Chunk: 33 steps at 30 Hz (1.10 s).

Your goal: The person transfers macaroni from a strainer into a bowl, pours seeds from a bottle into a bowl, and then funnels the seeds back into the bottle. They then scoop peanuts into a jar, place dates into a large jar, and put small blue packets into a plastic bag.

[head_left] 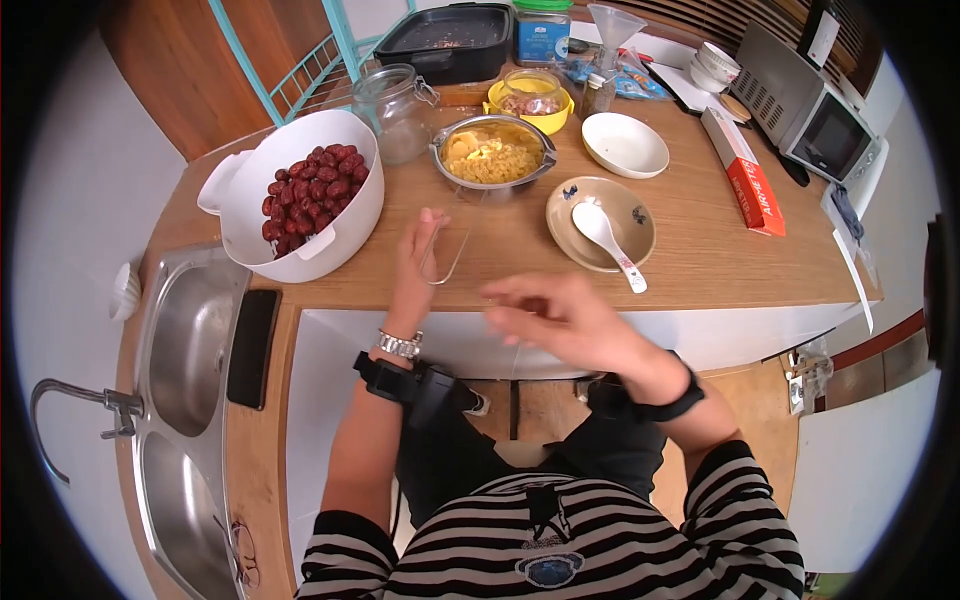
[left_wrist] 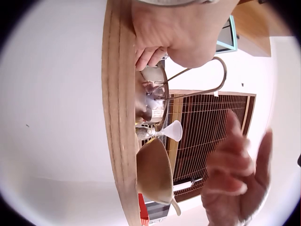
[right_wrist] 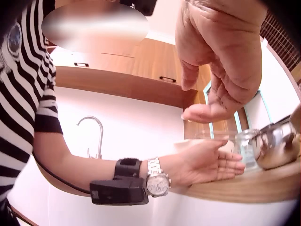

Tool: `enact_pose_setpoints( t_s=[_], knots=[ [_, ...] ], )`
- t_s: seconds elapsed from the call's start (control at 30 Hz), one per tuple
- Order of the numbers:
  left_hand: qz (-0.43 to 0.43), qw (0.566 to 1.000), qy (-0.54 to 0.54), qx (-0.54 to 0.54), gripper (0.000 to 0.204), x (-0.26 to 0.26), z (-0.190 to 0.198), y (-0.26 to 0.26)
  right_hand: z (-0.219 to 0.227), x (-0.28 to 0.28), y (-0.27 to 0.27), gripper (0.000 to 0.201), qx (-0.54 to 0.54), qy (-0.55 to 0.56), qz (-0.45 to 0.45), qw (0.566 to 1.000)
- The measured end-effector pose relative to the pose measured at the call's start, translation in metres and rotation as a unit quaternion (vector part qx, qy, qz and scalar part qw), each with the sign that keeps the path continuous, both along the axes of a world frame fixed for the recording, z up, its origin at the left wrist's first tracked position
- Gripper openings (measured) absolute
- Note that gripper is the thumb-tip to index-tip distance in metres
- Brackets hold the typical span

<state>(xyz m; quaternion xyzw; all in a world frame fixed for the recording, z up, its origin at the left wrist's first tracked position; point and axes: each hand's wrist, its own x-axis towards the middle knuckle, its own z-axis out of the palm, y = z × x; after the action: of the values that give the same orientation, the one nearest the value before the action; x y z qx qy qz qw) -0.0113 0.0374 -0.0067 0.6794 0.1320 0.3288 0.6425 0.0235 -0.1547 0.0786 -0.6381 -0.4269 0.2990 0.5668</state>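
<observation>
My left hand [head_left: 412,265] lies at the counter's front edge, fingers straight and pointing forward, with nothing gripped. Just right of it, a U-shaped wire handle [left_wrist: 223,77] reaches back toward a steel bowl [head_left: 492,186], which holds yellow food pieces [head_left: 490,158]. The hand overlaps part of the wire in the left wrist view. My right hand [head_left: 560,315] hovers in front of the edge with loosely bent fingers and nothing between them. A small pale speck shows at a fingertip in the right wrist view. Near this hand stands a tan bowl [head_left: 568,232] with a white spoon [head_left: 600,230] in it.
A white basin [head_left: 345,235] of red dates [head_left: 312,195] stands left, beside a glass jar [head_left: 400,115] and the sink [head_left: 190,340]. Behind are a yellow bowl [head_left: 550,122] and a white dish [head_left: 625,145]. A red-and-white box [head_left: 745,175] and a microwave [head_left: 810,110] stand right.
</observation>
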Motion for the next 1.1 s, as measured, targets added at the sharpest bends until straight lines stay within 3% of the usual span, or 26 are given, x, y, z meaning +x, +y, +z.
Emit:
enact_pose_setpoints(
  t_s=[0.03,0.1,0.13,0.2,0.23,0.3,0.37,0.43,0.47,0.53,0.67,0.77,0.93,1.1],
  knots=[
    [0.002,1.0,0.0,-0.004,0.049,-0.001,0.002,0.003,0.012,0.002,-0.016,0.027,-0.02,-0.063,-0.007,0.998],
    [-0.078,0.991,0.01,-0.106,0.048,-0.005,0.012,0.011,0.028,0.023,-0.035,0.021,-0.003,-0.06,-0.106,0.993],
    [-0.074,0.991,0.01,-0.109,0.048,-0.006,0.019,0.015,0.03,0.041,-0.043,0.022,-0.017,-0.086,-0.155,0.984],
    [-0.133,0.966,0.113,-0.191,0.048,-0.007,0.034,0.022,0.026,0.087,-0.057,0.023,-0.059,-0.18,-0.234,0.954],
    [-0.126,0.966,0.114,-0.196,0.048,-0.008,0.041,0.023,0.02,0.109,-0.063,0.025,-0.088,-0.245,-0.263,0.929],
    [-0.218,0.922,0.178,-0.267,0.045,-0.008,0.055,0.028,0.008,0.135,-0.071,0.03,-0.103,-0.378,-0.287,0.874],
    [-0.236,0.917,0.182,-0.266,0.051,-0.009,0.061,0.024,-0.003,0.149,-0.072,0.037,-0.129,-0.376,-0.279,0.874],
    [-0.16,0.951,0.262,-0.03,0.061,-0.006,0.07,0.015,-0.01,0.153,-0.071,0.04,-0.21,-0.292,-0.25,0.899],
    [-0.157,0.951,0.263,-0.031,0.061,-0.004,0.074,0.009,-0.012,0.157,-0.07,0.041,-0.231,-0.227,-0.2,0.925],
    [-0.146,0.919,0.338,0.137,0.065,0.003,0.079,0.001,-0.013,0.154,-0.064,0.039,-0.249,-0.185,-0.188,0.932],
    [-0.167,0.922,0.3,0.177,0.052,0.012,0.069,0.001,-0.013,0.154,-0.054,0.034,-0.27,-0.12,-0.118,0.948],
    [-0.17,0.931,0.305,0.103,0.042,0.009,0.073,0.003,-0.018,0.163,-0.052,0.031,-0.26,-0.122,-0.102,0.952],
    [-0.165,0.891,0.351,0.235,0.032,0.003,0.079,0.022,-0.022,0.168,-0.049,0.033,-0.216,-0.107,-0.084,0.967],
    [-0.117,0.879,0.32,0.333,0.036,0.02,0.071,0.038,-0.02,0.174,-0.042,0.037,-0.23,-0.105,-0.069,0.965]
  ],
)
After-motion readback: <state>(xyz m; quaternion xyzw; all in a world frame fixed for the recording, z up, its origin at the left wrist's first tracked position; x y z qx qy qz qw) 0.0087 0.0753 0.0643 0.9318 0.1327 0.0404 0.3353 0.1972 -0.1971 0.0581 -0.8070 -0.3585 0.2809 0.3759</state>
